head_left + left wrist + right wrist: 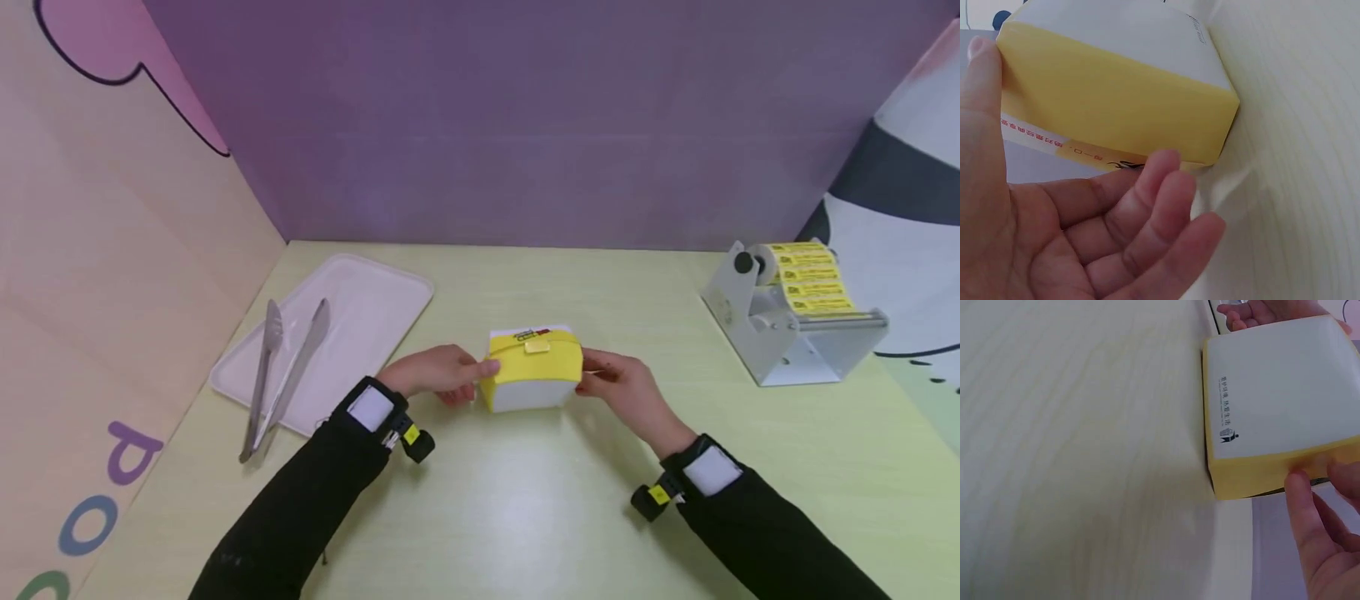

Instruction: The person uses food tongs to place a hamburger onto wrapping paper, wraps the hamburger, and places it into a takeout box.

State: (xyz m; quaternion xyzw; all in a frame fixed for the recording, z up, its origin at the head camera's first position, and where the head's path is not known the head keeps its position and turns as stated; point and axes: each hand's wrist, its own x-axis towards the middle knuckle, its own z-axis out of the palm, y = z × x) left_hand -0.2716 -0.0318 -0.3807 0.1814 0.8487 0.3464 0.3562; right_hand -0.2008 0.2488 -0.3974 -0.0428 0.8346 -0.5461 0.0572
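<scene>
A small yellow and white paper food box (536, 371) is between the two hands at the middle of the table, its tabbed yellow lid closed. My left hand (442, 372) holds its left side, thumb on one edge and index finger against the other, while the other fingers (1172, 219) curl loosely away from it. On the opposite side, my right hand (622, 387) grips the box with thumb and fingertips on the yellow side wall. Small dark print marks the white panel in the right wrist view. Whether the box's underside touches the table is unclear.
To the left, metal tongs (273, 375) lie across a pale tray (375, 292), handles over its edge. A metal dispenser (780, 325) with a roll of yellow labels (813, 275) stands at the right. A purple panel (510, 125) rises behind the table (487, 517).
</scene>
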